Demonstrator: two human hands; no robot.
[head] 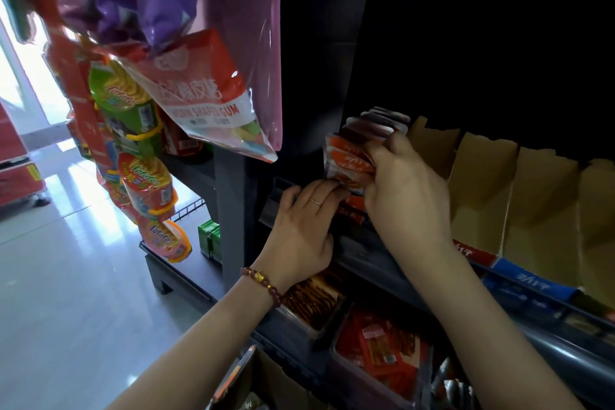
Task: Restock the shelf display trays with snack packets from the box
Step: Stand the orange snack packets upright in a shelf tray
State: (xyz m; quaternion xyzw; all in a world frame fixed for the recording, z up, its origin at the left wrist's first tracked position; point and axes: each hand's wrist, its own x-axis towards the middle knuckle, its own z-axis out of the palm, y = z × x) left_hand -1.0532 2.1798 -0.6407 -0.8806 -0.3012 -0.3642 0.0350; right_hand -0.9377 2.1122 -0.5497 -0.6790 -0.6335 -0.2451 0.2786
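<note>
A stack of orange-and-white snack packets (349, 161) stands upright at the left end of the dark shelf, with darker packets (376, 125) behind it. My right hand (406, 190) grips the stack from the right side. My left hand (306, 230), with a ring and a bead bracelet, has its fingertips on the lower packets at the tray's front. An open cardboard box (266, 379) shows at the bottom edge, its contents mostly hidden.
Torn cardboard display trays (482, 183) line the shelf to the right. Clear trays of red packets (382, 349) sit on the shelf below. Hanging snack bags (199, 90) and potato chip tubs (139, 150) dangle on the left, above a shiny tiled floor (66, 293).
</note>
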